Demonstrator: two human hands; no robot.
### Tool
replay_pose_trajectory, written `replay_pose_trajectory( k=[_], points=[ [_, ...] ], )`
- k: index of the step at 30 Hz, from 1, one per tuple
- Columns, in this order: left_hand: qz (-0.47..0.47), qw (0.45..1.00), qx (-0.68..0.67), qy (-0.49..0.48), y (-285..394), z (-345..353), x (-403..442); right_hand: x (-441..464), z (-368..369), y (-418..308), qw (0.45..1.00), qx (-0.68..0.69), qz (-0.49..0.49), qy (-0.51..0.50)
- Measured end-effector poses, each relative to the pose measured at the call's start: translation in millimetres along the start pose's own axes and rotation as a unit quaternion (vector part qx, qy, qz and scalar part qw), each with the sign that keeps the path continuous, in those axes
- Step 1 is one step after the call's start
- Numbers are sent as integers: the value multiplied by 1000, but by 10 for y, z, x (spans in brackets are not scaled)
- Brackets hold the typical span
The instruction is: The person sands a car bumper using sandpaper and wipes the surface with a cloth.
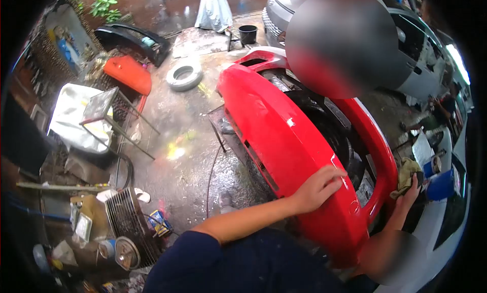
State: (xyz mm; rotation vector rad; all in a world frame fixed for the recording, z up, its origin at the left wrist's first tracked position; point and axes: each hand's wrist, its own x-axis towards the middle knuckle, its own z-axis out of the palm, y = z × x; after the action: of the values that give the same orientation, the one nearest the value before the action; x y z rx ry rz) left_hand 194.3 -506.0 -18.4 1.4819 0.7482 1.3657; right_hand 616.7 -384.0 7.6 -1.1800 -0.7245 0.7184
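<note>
A glossy red car bumper (284,125) rests on a low metal stand in front of me. My left hand (322,187) lies on its near upper surface, fingers slightly bent and holding nothing. Beyond the bumper's right side, my right hand (410,194) is closed around a yellowish-green cloth (406,174). Something dark shows at the fingers there, too small to make out. Just right of that hand stands a blue container (440,185).
A tyre (184,76), a black bucket (247,34) and an orange panel (128,73) stand on the wet floor ahead. To the left are a metal-framed stool (101,106) and a dark grille (129,224). Grey car bodywork (431,69) lines the right.
</note>
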Motion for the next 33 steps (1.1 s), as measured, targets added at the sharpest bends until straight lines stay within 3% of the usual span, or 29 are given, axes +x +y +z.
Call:
replay_pose_trajectory(
  k=[4,6,7,10,12,13,14,15,16,18,21,22,24,26,28,31,33],
  points=[
    [-106,988,-77,-80,13,-490,-505,-913,561,-318,992,106,49,-45],
    [-102,987,-64,-104,90,-897,-524,-1518,1037,-380,975,157,110,-110],
    [-100,986,-55,-118,141,-1119,-521,-1917,1449,-404,977,135,81,-142],
    [-86,988,-101,-72,146,-1770,-453,-2972,2708,-234,973,97,62,-200],
    [-84,970,-228,2,-15,-2102,-477,-3394,3334,174,952,86,173,-238],
    [-117,939,-319,59,-76,-2251,-517,-3661,3666,263,948,21,177,-265],
    [-154,895,-402,117,-139,-2429,-548,-3835,3902,416,929,-94,141,-330],
    [-175,877,-426,134,-140,-2675,-563,-4013,4099,562,913,-40,91,-395],
    [-196,859,-448,150,-128,-2918,-545,-4129,4259,679,906,-91,-4,-413],
    [-185,860,-439,182,-130,-3214,-529,-4208,4383,664,874,-218,-183,-395],
    [-143,850,-493,123,-273,-3681,-449,-4098,4278,469,918,-148,11,-367],
    [-142,833,-527,89,-253,-3799,-389,-4019,4203,460,927,-65,185,-320],
    [-139,844,-505,119,-297,-3992,-201,-3883,3991,318,955,-116,165,-220],
    [-140,864,-465,132,-327,-4164,81,-3707,3710,485,974,54,206,-77],
    [-150,893,-404,126,-315,-4286,475,-3519,3382,525,964,116,235,-39],
    [-169,944,-269,88,-98,-4248,1170,-3367,3171,374,945,253,204,-12],
    [-160,973,-162,29,-31,-4166,1789,-3258,3234,276,967,192,166,3]
  ],
)
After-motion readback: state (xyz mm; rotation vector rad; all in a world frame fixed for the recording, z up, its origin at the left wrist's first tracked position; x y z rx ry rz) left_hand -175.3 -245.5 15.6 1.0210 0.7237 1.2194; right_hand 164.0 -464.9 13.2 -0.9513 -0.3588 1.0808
